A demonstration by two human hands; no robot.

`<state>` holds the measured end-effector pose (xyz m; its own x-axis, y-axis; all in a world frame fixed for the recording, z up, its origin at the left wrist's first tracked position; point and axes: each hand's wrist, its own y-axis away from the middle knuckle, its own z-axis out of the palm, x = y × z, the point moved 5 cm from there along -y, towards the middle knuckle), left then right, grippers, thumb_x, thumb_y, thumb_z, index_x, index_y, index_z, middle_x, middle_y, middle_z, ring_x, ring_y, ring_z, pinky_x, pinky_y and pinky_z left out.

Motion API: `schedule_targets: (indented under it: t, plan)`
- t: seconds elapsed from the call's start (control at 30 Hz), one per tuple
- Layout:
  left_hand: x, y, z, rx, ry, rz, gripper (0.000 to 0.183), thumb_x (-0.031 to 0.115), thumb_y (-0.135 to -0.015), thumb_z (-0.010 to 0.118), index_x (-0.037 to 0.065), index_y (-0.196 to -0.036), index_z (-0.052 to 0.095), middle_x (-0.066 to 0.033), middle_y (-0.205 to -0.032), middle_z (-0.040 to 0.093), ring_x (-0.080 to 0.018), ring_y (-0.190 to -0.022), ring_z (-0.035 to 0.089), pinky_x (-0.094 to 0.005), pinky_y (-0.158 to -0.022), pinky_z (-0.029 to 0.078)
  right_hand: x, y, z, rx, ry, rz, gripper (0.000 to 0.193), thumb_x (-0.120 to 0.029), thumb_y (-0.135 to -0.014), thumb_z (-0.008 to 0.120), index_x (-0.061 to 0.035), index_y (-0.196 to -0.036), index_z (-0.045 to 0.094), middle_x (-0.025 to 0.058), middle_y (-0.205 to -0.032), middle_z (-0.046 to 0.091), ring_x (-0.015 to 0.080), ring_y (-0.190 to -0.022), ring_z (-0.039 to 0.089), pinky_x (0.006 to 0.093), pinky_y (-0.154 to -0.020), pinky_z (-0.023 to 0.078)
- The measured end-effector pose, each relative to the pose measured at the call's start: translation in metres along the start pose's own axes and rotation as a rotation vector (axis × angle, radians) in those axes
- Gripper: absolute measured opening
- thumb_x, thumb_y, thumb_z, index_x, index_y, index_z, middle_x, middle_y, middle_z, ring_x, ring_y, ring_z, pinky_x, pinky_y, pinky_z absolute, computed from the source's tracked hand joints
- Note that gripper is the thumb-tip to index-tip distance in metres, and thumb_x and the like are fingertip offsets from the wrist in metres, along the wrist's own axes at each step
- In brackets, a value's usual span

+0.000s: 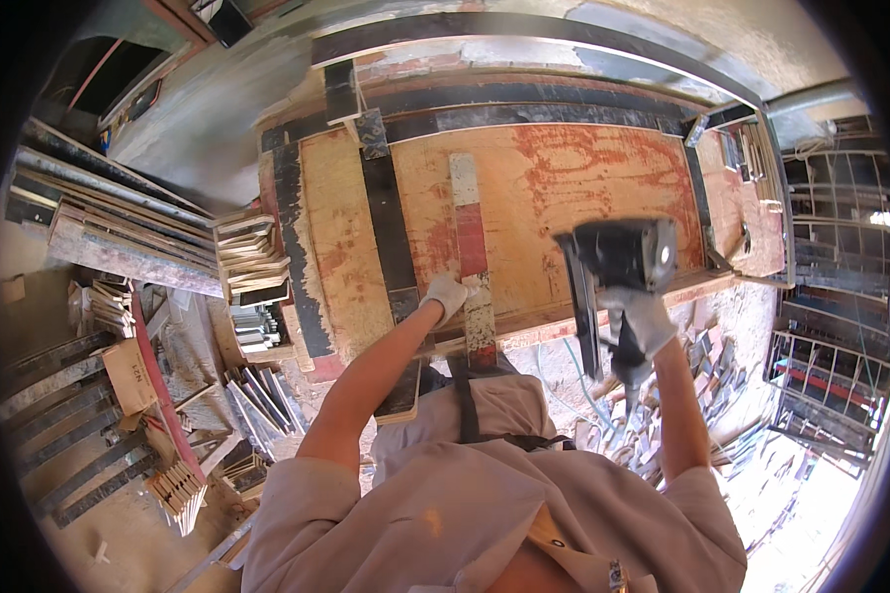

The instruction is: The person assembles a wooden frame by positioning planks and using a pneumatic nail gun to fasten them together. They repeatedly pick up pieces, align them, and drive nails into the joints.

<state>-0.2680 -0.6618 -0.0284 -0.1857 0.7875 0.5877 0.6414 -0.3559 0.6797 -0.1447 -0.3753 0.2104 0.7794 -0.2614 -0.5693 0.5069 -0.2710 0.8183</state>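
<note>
My right hand [650,321], in a white glove, grips the handle of a black nail gun [618,255] raised over the right part of the workbench; the tool is partly blurred. An air hose [585,390] shows below it. My left hand [447,298], also gloved, is closed at the left edge of a narrow wooden strip [472,237] painted white and red. That strip lies across the bench's worn plywood top [574,188] and reaches over its near edge. Left of it runs a parallel dark board [388,208]. Glove and blur partly hide the left fingertips.
A dark wooden rail frame [534,27] borders the bench's far side. Stacked boards [133,247] stand at the left, beside a cardboard box [129,378]. Wood offcuts [707,381] litter the floor at the right, near a metal rack [831,376].
</note>
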Motion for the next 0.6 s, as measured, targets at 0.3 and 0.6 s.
schedule_targets:
  t: [0.3,0.6]
  plan:
    - [0.110,0.135,-0.113,-0.370,1.404,0.102,0.043,0.022,-0.101,0.061,-0.003,-0.135,0.053,-0.0070,-0.106,0.067,-0.0173,-0.096,0.066,-0.0329,-0.080,0.057,0.167,0.015,-0.052,0.073,-0.051,0.175,0.010,-0.010,-0.077,0.070,-0.0110,-0.075,0.060,0.0004,-0.058,0.049,0.0161,-0.043,0.048,0.0332,-0.042,0.045]
    - [0.123,0.264,-0.145,-0.023,1.374,0.446,0.055,0.022,-0.099,0.064,-0.006,-0.144,0.046,-0.0078,-0.118,0.068,-0.0155,-0.106,0.067,-0.0289,-0.089,0.055,0.166,0.007,-0.029,-0.050,0.001,0.096,0.011,0.000,-0.074,0.064,-0.0089,-0.075,0.057,0.0030,-0.054,0.048,0.0180,-0.039,0.049,0.0345,-0.035,0.045]
